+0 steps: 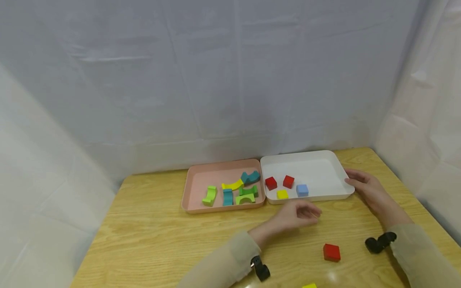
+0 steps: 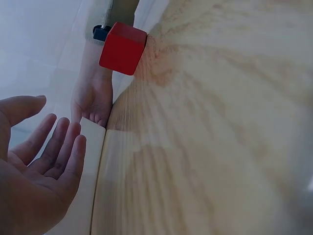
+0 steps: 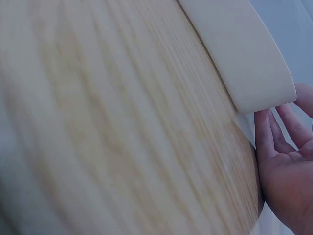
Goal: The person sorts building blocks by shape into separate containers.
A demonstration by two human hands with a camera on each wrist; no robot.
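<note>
My right hand (image 1: 372,194) is at the right end of the white tray (image 1: 324,168), the thumb over the rim and the fingers along the outer wall. In the right wrist view the fingertips meet the tray's rounded corner. My left hand (image 1: 293,214) hovers in front of the tray's near edge, fingers loosely bent and holding nothing. Inside the tray lie two red cubes (image 1: 288,182), a yellow block (image 1: 282,195) and a light blue cube (image 1: 302,190). Another red cube (image 1: 331,253) sits on the table between my forearms.
A pink tray (image 1: 196,180) adjoins the white one on the left, holding several curved green, yellow and teal blocks. Part of a yellow block (image 1: 309,285) shows at the bottom of the head view. White cloth (image 1: 230,80) hangs behind the wooden table (image 1: 144,232) and at both sides.
</note>
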